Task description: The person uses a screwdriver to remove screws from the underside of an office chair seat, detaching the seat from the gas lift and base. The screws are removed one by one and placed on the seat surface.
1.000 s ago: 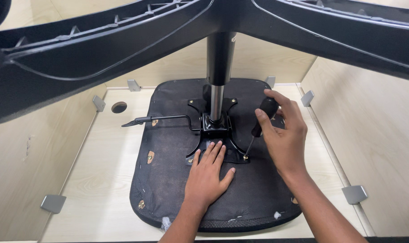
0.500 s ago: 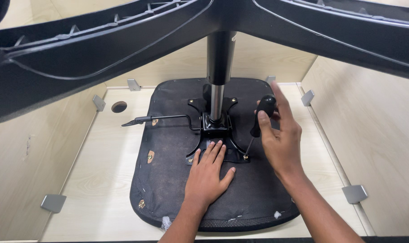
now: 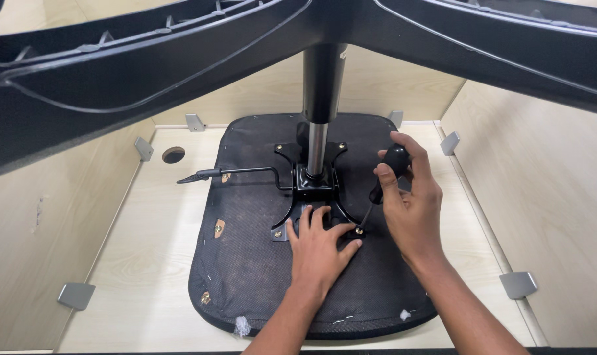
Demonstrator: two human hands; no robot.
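Head view: left hand (image 3: 318, 246) lies flat, fingers spread, on the black mounting plate (image 3: 310, 197) of an upturned chair seat (image 3: 259, 263). Right hand (image 3: 410, 197) is clamped on a black-handled screwdriver (image 3: 385, 177), tip on a screw (image 3: 359, 230) just beside the left fingertips. Adjustment lever (image 3: 226, 173) extends beyond the left hand.

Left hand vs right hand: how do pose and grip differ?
The left hand lies flat, palm down, fingers spread on the black mounting plate; the right hand is raised and curled around the screwdriver. Left holds nothing; right grips the black handle. Both are bare, over the seat underside.
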